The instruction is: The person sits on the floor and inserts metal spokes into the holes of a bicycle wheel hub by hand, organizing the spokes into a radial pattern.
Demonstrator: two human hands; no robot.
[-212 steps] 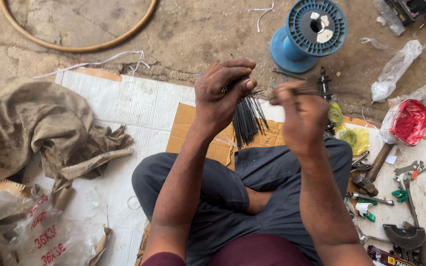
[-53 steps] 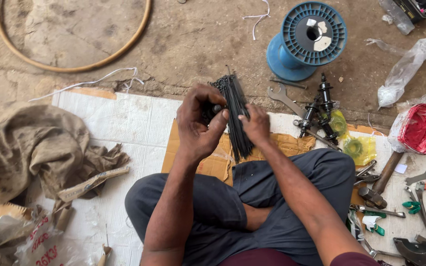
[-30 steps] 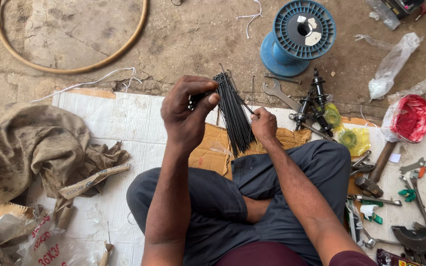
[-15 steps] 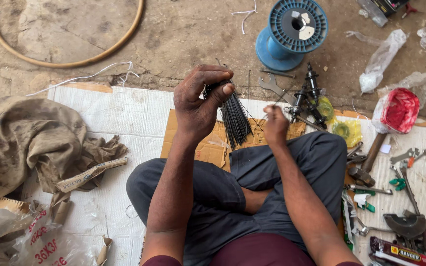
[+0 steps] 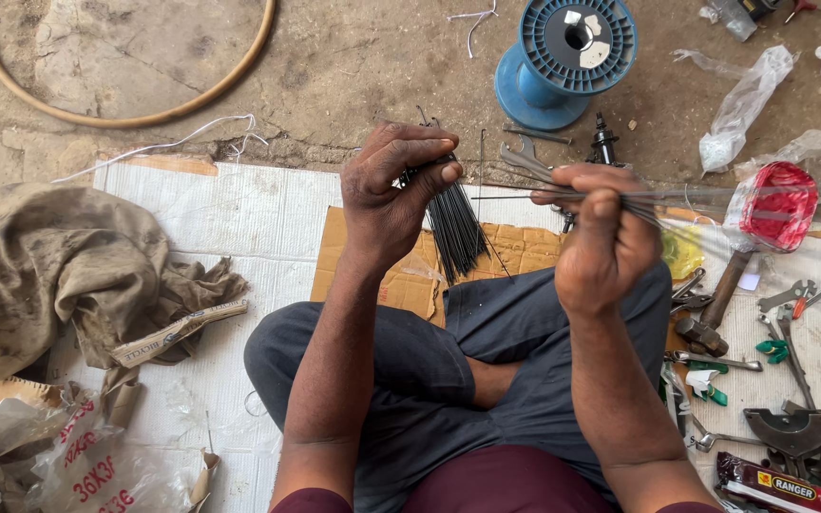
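seen from above, a person sits cross-legged on a white woven mat (image 5: 239, 218) laid over bare ground. the left hand (image 5: 396, 195) is raised in front of the chest, fingers curled tight around the top of a bundle of thin dark spokes (image 5: 456, 228), which hang down and fan out slightly over a flattened piece of cardboard (image 5: 515, 249). the right hand (image 5: 601, 223) pinches a few loose spokes (image 5: 686, 195) between thumb and fingertips; these stick out sideways to the right and are blurred. the spokes look light, stiff and springy, likely smooth and prone to slipping, so a firm grip near one end seems best for the bundle. the pinched ones are too blurred to count, and their far tips fade out near a red lump in a clear bag (image 5: 779, 204). a blue spool (image 5: 567, 52) stands on the ground beyond. a hammer (image 5: 710, 309) and small hand tools lie at right, partly cut off. a crumpled brown cloth (image 5: 59, 275) lies at left.
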